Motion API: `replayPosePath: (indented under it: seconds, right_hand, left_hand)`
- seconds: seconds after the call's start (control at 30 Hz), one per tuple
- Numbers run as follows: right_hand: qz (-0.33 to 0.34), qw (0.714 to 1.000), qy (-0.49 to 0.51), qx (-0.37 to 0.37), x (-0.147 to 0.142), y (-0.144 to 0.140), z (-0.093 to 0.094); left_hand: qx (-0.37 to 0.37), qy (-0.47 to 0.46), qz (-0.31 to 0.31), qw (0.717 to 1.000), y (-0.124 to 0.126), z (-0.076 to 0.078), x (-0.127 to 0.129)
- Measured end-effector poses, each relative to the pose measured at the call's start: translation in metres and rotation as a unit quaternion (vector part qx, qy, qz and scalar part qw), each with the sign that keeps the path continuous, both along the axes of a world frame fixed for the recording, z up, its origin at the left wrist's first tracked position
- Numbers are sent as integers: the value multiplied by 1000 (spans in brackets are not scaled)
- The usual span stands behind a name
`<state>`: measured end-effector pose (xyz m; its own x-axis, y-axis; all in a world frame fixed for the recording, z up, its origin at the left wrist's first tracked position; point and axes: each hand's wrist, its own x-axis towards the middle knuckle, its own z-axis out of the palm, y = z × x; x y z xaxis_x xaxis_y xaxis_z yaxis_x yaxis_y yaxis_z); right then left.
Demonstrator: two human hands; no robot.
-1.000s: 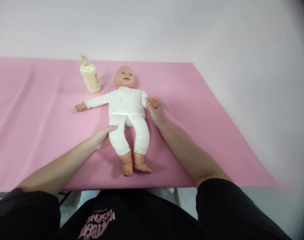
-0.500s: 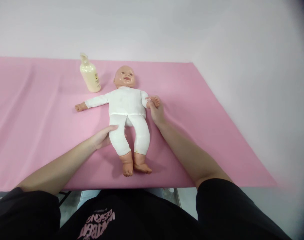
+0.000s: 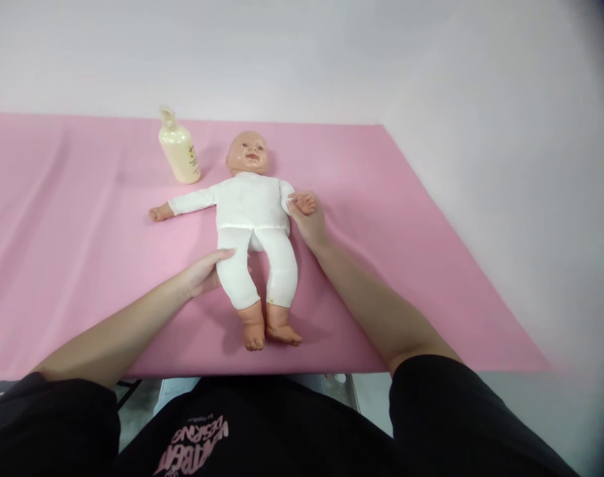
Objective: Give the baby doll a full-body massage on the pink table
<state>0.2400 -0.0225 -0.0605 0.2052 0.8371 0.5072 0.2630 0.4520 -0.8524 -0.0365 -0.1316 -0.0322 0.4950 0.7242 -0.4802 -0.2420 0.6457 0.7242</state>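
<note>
The doll (image 3: pixel 252 202) lies face up on the pink cover (image 3: pixel 391 218), near the bottle (image 3: pixel 180 156). The left hand (image 3: pixel 202 273) holds its right thigh (image 3: pixel 234 273). The right hand (image 3: pixel 312 228) holds the doll's left hand (image 3: pixel 306 203), now shifted slightly toward the torso; only that arm appears to be manipulated, the body remaining stationary.

Bright, diffuse light puts small glints on the glossy, bald plastic doll head (image 3: pixel 247 147) and faint, soft-edged shadows on the creased pink table covering (image 3: pixel 406 252), while the view blurs and darkens toward two o'clock.
</note>
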Motion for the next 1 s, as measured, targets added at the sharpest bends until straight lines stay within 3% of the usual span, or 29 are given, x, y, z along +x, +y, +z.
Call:
replayPosePath:
  seconds: [0.2,0.6,1.0]
  right_hand:
    - [-10,999,-34,-7,1,-1,2]
    - [15,999,28,-8,0,2,2]
    - [-1,1000,-3,-17,-2,-3,4]
  left_hand:
    - [-2,-4,0,1000,0,0,-1]
    - [-5,-10,7,1000,-1,4,2]
    - [-1,-8,-3,1000,0,0,-1]
